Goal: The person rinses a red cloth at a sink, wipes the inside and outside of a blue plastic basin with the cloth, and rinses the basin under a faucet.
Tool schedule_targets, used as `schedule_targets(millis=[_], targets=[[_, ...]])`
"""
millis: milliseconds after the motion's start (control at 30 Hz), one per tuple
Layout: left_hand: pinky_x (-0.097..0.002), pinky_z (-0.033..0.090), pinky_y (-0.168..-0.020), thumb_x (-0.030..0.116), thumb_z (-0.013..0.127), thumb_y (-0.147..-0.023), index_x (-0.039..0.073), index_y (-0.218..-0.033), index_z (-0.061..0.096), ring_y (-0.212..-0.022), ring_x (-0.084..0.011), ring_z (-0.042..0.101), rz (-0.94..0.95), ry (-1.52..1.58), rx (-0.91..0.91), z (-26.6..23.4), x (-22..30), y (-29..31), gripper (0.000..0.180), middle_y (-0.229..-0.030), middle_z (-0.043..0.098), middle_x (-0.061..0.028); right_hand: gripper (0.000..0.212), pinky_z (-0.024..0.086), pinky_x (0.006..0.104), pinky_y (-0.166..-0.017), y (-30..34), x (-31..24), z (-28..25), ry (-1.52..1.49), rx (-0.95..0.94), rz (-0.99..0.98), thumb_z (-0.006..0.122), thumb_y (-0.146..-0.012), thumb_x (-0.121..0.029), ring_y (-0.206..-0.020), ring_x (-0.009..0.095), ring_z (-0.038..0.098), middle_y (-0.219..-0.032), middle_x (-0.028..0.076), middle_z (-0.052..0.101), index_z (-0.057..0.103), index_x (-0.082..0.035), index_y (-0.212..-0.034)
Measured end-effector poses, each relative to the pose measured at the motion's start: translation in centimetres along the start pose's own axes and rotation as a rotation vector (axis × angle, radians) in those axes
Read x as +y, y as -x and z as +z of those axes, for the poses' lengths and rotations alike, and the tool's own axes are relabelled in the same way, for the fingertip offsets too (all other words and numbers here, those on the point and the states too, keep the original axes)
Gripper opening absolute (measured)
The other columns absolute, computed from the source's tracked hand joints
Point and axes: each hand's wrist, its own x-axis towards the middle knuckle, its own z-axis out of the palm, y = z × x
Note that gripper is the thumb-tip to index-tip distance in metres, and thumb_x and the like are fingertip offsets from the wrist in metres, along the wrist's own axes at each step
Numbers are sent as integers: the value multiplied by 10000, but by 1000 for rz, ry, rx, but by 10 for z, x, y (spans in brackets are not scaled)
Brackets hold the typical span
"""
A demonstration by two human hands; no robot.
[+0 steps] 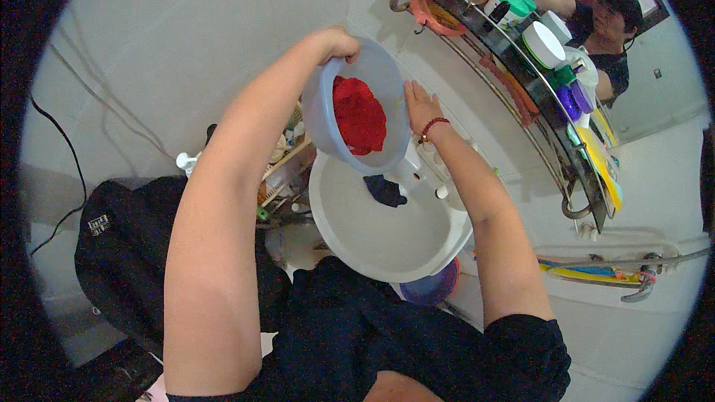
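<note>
My left hand (339, 43) grips the rim of the bowl (387, 78): pale blue plastic, smooth, round, tilted over the sink (387, 242). Inside it a red cloth (359, 113), crumpled, soft-looking, clinging to the bowl wall. My right hand (418, 104) lies flat and open against the bowl's far side, red bead bracelet (432, 128) on the wrist. Sink is white, glossy, oval; a small dark cloth (385, 190) lies in it near the tap (414, 171).
</note>
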Motion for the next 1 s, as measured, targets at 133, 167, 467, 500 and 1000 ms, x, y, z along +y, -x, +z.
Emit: schedule_targets(millis=[133,167,467,500,1000], targets=[[-390,350,-435,102,648,-577,-9,-674,558,-535,-214,478,-29,-15,17,2,-15,10,173,-637,520,-114,625,261,533,-1024,1,-4,-14,-199,-7,43,409,-839,-75,-1298,312,287,-1442,150,223,150,-131,-1406],[-394,352,-431,81,635,-568,-7,-653,547,-525,-224,474,-29,15,27,3,-21,12,151,-624,514,-120,646,269,532,-1021,1,-3,-11,-215,5,32,426,-825,-65,-1294,309,294,-1442,151,223,154,-140,-1406],[-393,335,-415,48,601,-564,3,-619,520,-503,-223,453,-12,97,85,8,-50,44,108,-587,485,-116,729,332,510,-986,3,21,-2,-184,51,29,497,-753,-26,-1269,293,341,-1428,152,252,195,-170,-1401],[-395,338,-415,49,601,-565,1,-621,522,-503,-225,454,-7,127,85,9,-54,49,109,-589,489,-120,726,333,511,-983,6,23,-6,-181,49,24,500,-751,-28,-1266,294,345,-1425,151,260,205,-168,-1399],[-343,463,-628,65,582,-657,-54,-975,587,-708,-206,583,19,228,286,96,-78,257,340,-802,616,-122,355,480,453,-707,212,-122,-16,-578,239,-49,587,-801,-269,-838,367,589,-945,151,579,505,-42,-1062]])
